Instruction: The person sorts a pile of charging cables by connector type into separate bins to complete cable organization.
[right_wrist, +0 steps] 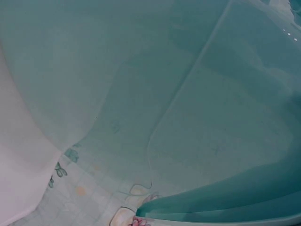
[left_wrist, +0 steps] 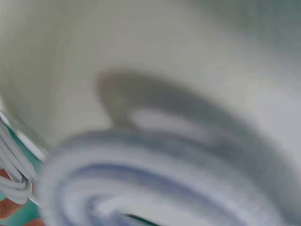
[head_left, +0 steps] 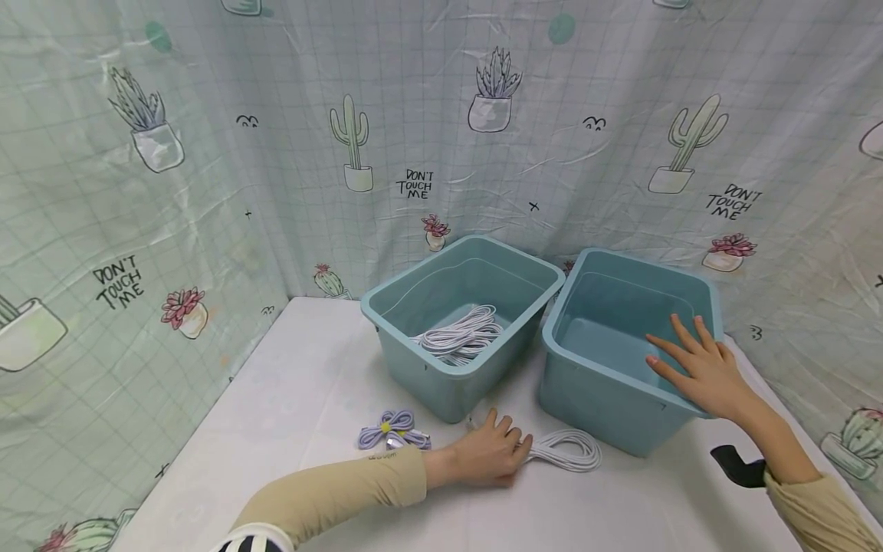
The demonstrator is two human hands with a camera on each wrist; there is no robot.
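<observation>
My left hand (head_left: 486, 454) is low over the table, its fingers curled on the near end of a coiled white cable (head_left: 571, 451). In the left wrist view, fingertips (left_wrist: 8, 207) show at the lower left against the white cable (left_wrist: 14, 165). Beside the left wrist lies a lavender cable (head_left: 372, 437) bundled with a yellow tie; its blurred loop (left_wrist: 155, 155) fills the lower left wrist view. My right hand (head_left: 700, 372) has its fingers spread over the near right rim of the right teal bin (head_left: 607, 406) and holds nothing.
A left teal bin (head_left: 421, 376) holds several coiled white cables (head_left: 462, 335). Both bins stand side by side on the white table (head_left: 276, 414), close to a curtain (head_left: 441, 153) printed with cacti. A black curved piece (head_left: 738, 466) is at the right wrist.
</observation>
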